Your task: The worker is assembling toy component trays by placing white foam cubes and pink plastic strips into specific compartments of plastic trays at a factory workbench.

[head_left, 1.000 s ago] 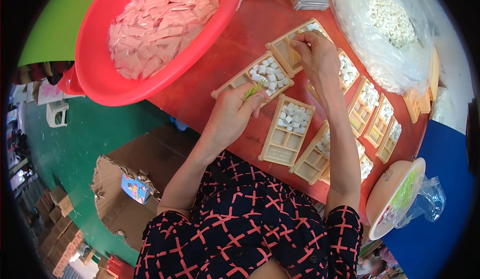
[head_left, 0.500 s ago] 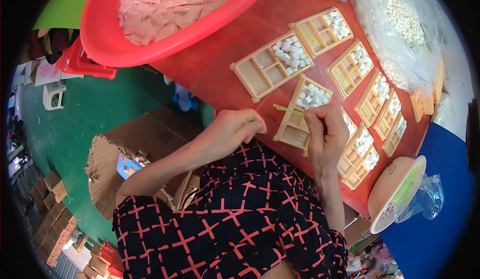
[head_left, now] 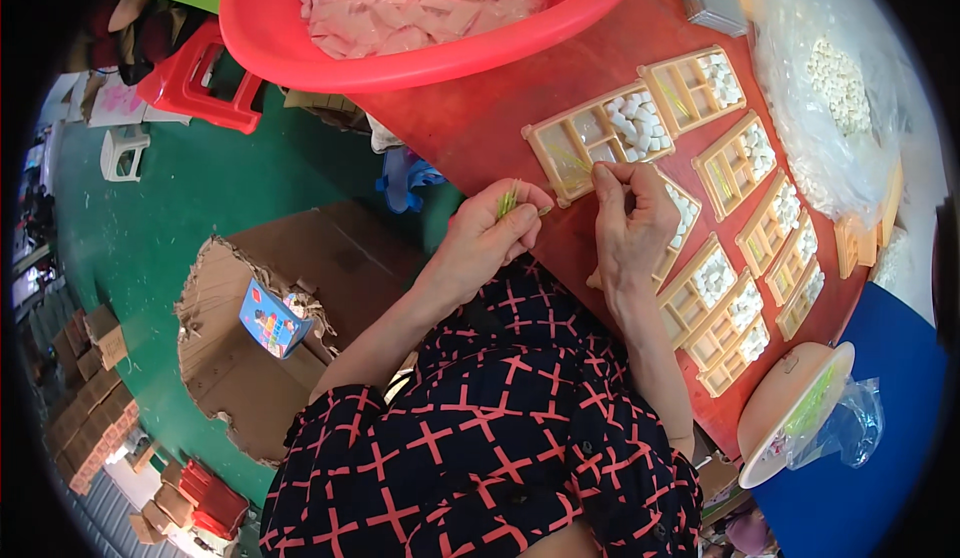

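Note:
My left hand (head_left: pixel 482 236) is closed around a small bunch of thin yellow-green sticks (head_left: pixel 508 201), short of the table's edge. To its right, my right hand (head_left: pixel 636 220) pinches the ends of more thin yellow-green sticks (head_left: pixel 572 164) over the large compartment of a tan divided tray (head_left: pixel 557 190). White cubes (head_left: pixel 638 126) fill that tray's far-right compartment. Another tray's white cubes (head_left: pixel 683 208) show beside my right hand, which hides much of that tray. Behind stands a similar tray (head_left: pixel 662 80) with cubes and sticks in it.
Several more divided trays (head_left: pixel 728 170) line the red table (head_left: pixel 455 128) at right. A red basin (head_left: pixel 430 76) of wrapped pink pieces is at the far left. A clear bag (head_left: pixel 790 68) of white cubes, a pale bowl (head_left: pixel 762 408) and a torn cardboard box (head_left: pixel 225 358) surround the workspace.
My right hand has moved farther out, its sticks now over a tray's large compartment and fanned apart. My left hand has turned, showing its sticks. The whole view has shifted.

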{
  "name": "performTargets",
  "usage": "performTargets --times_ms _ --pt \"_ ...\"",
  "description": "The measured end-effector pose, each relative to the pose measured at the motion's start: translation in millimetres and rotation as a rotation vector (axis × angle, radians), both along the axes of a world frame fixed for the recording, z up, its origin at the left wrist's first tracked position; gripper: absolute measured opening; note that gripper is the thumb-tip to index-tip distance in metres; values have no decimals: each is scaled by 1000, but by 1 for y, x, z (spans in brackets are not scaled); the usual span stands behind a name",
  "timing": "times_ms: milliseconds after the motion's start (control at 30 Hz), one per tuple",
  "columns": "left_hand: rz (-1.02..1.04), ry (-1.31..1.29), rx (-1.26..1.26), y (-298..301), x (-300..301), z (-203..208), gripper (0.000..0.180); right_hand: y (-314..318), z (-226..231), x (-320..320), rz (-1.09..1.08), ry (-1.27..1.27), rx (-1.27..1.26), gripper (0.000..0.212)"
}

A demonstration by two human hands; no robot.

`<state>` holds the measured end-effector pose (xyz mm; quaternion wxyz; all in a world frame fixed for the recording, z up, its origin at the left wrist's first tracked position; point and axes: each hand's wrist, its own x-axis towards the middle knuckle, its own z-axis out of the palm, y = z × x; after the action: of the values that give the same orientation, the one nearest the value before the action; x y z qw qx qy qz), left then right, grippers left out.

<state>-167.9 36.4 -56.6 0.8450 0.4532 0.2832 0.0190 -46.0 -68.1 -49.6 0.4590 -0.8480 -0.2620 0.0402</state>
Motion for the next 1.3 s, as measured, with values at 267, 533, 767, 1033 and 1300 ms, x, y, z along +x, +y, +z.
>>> performTargets --times_ms 267,533,767,1033,1300 --pt "-6 5 292 -3 4 -3 14 -3 2 2 -34 -137 10 5" --pt "32 74 678 6 0 0 12 3 2 1 99 -445 -82 7" --pt "268 -23 184 12 -24 -10 9 -9 -1 -37 467 -687 -271 23" --pt "302 18 145 13 -34 -7 9 -21 -22 -62 478 -754 -148 15" --pt "35 -63 211 -21 6 16 7 -102 12 -31 233 -540 -171 20"
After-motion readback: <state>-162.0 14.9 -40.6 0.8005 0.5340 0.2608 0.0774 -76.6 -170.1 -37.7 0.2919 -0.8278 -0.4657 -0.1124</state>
